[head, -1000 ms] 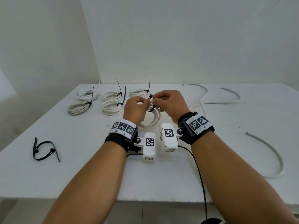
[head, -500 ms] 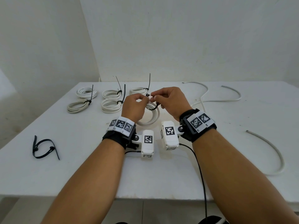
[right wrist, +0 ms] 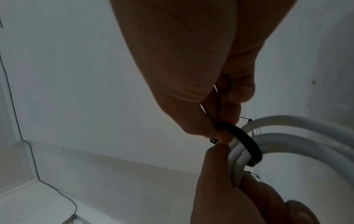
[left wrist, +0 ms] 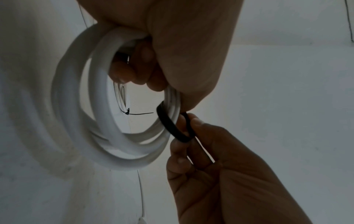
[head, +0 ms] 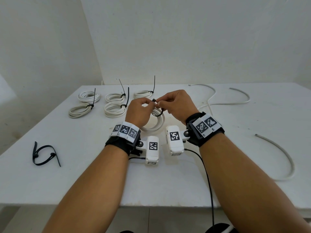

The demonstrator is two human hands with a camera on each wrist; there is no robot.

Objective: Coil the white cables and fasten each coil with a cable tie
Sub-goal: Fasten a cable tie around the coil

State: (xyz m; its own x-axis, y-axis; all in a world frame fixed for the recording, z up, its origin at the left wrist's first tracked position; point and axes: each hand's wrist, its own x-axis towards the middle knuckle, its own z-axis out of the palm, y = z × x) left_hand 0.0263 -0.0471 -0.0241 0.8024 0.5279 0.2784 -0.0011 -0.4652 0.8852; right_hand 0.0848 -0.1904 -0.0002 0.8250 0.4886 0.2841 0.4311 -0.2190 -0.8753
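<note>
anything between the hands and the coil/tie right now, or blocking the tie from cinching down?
Nothing visible. The left hand grips the white coil directly, and the right hand pinches the black cable tie, which already loops loosely round the coil's strands. Only those strands sit inside the loop.

At the frame's centre I see my left hand (head: 138,111) gripping a white cable coil (head: 155,125) above the counter (head: 84,174), while my right hand (head: 178,105) pinches the black cable tie (head: 159,113) looped around it. Five tied coils (head: 115,109) lie upper left.
</note>
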